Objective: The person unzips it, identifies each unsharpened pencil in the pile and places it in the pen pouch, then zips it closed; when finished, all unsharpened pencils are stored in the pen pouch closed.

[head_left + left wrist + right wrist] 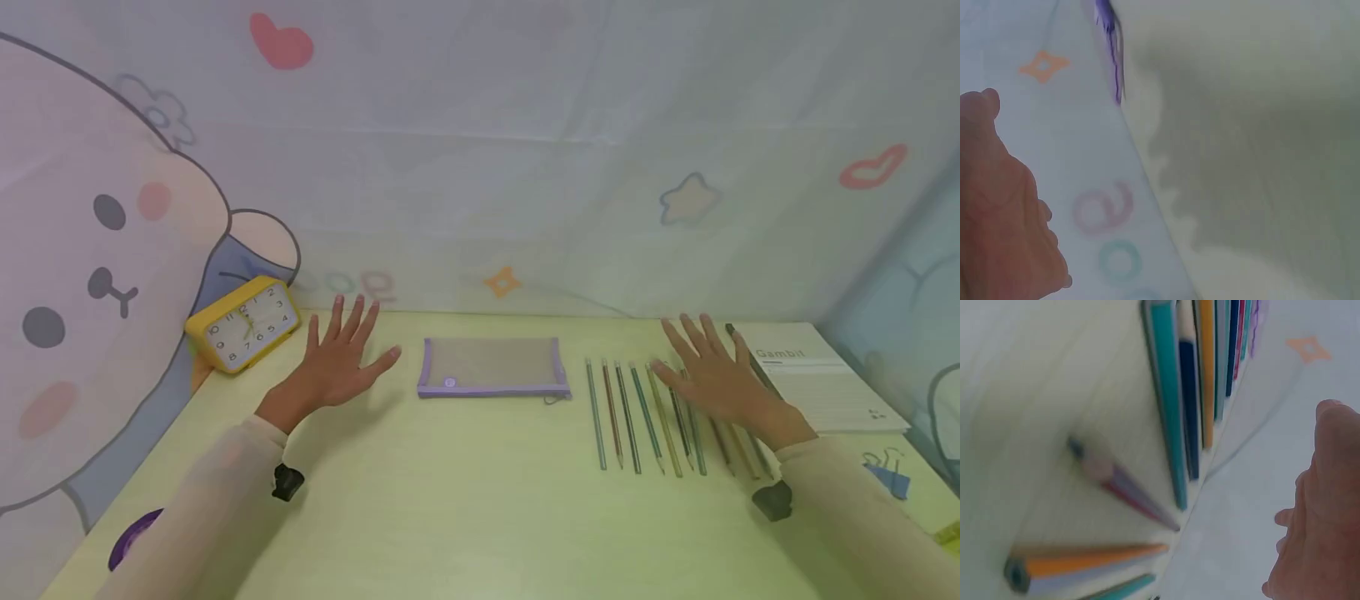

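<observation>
My left hand (333,367) is held over the table with its fingers spread, holding nothing, between the yellow clock and the pencil case. A flat, see-through pencil case (491,363) with purple edging and a zip lies at the middle of the table. To its right, several pencils (630,417) lie side by side in a row, points toward me. Above the right end of that row hovers my right hand (716,383), fingers spread and holding nothing, hiding parts of some pencils. In the right wrist view, pencils (1169,406) lie below the right hand (1319,519).
A yellow alarm clock (246,325) stands at the back left. On the right lie a white notebook (832,392) marked Gambit, a dark pen (753,362) along its left edge, and a blue binder clip (888,480). A purple round object (131,542) is partly behind the left sleeve.
</observation>
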`<act>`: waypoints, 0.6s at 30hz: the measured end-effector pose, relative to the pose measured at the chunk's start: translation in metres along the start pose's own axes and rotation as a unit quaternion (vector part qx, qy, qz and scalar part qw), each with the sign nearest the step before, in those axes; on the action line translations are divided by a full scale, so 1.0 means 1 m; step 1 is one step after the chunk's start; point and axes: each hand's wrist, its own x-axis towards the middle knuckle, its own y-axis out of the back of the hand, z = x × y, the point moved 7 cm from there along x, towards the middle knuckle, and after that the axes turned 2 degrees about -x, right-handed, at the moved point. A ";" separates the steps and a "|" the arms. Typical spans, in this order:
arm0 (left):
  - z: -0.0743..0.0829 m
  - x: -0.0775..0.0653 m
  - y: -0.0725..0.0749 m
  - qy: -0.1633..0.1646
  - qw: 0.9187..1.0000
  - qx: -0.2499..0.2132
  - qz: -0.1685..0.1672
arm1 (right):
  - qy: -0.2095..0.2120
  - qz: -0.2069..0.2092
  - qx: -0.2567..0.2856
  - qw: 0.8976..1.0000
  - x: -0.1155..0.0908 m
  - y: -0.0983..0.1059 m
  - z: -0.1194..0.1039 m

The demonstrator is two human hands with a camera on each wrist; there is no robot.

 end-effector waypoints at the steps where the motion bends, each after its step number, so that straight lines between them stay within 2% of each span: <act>1: 0.006 -0.001 -0.004 -0.009 1.000 0.000 -0.006 | 0.007 0.003 0.005 1.000 0.000 -0.001 -0.006; 6: 0.036 -0.005 -0.020 -0.046 0.999 -0.010 -0.026 | 0.035 -0.008 -0.010 0.999 0.004 -0.012 -0.035; 9: 0.054 -0.007 -0.025 -0.069 0.996 -0.045 -0.040 | 0.069 -0.001 -0.003 0.998 0.005 -0.016 -0.052; 14: 0.086 0.000 -0.036 -0.094 0.986 -0.128 -0.054 | 0.150 0.035 0.039 0.987 0.007 -0.014 -0.074; 18: 0.119 0.008 -0.044 -0.141 0.977 -0.154 -0.044 | 0.175 0.014 0.059 0.983 0.013 -0.015 -0.088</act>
